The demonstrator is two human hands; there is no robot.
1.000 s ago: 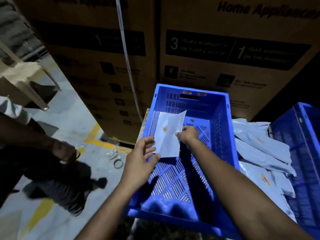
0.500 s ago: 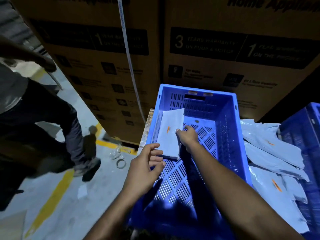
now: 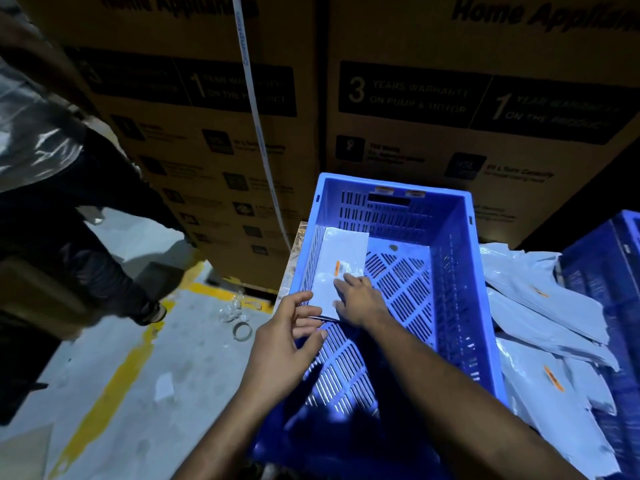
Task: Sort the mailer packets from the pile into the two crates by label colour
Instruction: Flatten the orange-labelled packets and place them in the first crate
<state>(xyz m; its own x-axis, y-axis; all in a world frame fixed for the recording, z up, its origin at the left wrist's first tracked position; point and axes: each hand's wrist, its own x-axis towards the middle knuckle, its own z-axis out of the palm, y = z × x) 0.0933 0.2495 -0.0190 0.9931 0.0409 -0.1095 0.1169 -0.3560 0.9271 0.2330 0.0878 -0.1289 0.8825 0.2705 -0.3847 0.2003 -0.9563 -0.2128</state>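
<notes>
A white mailer packet (image 3: 341, 268) with an orange label (image 3: 337, 267) lies flat inside the near blue crate (image 3: 460, 306), at about 11 o'clock on the crate floor, tight against the left wall. It likely sits there so more packets can go beside it.

The right hand (image 3: 358, 299) rests on the packet's near end with its fingers spread and fairly straight. It looks to be pressing the packet down flat, not pinching it. The left hand (image 3: 287, 344) hangs over the crate's left rim at 9 o'clock, fingers loosely bent. It holds nothing, and seems ready to help.

The pile of packets (image 3: 547, 323) waits at 3 o'clock, between this crate and a second blue crate (image 3: 613, 271) at the far right. Some show orange labels too. The pile sits between the two crates, likely so both are easy to reach.

Big brown boxes (image 3: 450, 116) stand at 12 o'clock. Another person (image 3: 52, 202) stands on the floor at 9 o'clock.
</notes>
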